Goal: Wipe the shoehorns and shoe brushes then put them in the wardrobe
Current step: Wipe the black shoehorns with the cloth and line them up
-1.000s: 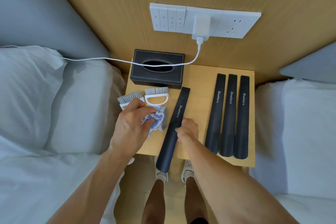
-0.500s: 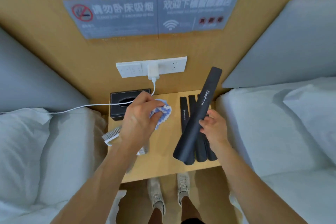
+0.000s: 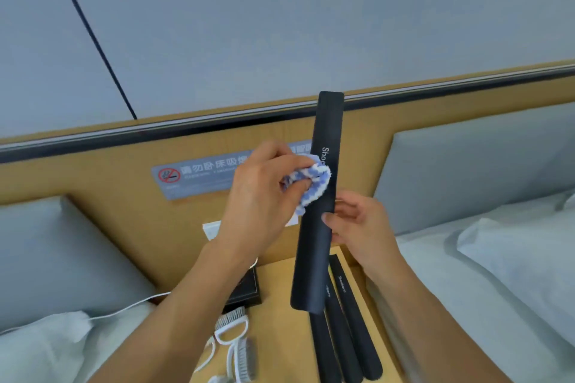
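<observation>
Your forearm's hiding part of the shoe brushes (image 3: 231, 340) on the nightstand (image 3: 280, 336). Your right hand (image 3: 357, 222) is gripping the raised shoehorn (image 3: 314, 246); your left hand (image 3: 258, 196) is bunching the blue-white cloth (image 3: 311, 185) against it, covering the lettering.

A long black shoehorn (image 3: 317, 221) with white lettering stands nearly upright in the air, its top tipped slightly toward 1 o'clock, with a blue-and-white cloth (image 3: 311, 183) touching its left edge at about 10 o'clock from its middle. Below it, toward 6 o'clock, three more black shoehorns (image 3: 348, 329) lie side by side on the wooden nightstand (image 3: 280, 336). White-handled shoe brushes (image 3: 236, 342) with grey bristles lie at 8 o'clock from them.
</observation>
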The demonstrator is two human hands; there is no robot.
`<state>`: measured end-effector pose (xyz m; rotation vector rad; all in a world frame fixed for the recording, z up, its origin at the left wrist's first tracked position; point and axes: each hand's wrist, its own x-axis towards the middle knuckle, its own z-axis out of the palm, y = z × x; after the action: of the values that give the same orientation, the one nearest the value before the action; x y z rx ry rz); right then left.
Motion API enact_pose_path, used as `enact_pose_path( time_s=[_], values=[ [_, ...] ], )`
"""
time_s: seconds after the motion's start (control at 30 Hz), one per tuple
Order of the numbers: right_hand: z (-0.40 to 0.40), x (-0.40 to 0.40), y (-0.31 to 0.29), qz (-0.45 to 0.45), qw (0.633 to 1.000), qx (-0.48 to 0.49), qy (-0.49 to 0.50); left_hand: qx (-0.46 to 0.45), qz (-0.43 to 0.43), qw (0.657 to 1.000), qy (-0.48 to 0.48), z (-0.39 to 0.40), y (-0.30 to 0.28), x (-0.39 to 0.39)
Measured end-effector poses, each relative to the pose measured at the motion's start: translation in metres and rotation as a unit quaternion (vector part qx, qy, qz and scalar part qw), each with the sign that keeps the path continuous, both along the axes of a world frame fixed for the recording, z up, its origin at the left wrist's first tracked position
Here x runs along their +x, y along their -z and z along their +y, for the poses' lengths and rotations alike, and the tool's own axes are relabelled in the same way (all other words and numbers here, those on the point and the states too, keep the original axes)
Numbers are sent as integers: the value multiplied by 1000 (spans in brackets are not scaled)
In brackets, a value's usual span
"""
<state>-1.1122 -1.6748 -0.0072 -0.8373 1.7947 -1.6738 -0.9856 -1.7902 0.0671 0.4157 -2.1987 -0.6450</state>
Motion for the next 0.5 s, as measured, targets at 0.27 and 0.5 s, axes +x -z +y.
enact_pose_path(
  time_s=[0.27,0.5],
  values=[
    [-20,21,-39,122,986,-5,-117,8,71,995,-65,-27,-98,-3],
    [-36,22,-61,172,977,-14,-128,-107,39,983,-145,-46,-134,2]
  ],
)
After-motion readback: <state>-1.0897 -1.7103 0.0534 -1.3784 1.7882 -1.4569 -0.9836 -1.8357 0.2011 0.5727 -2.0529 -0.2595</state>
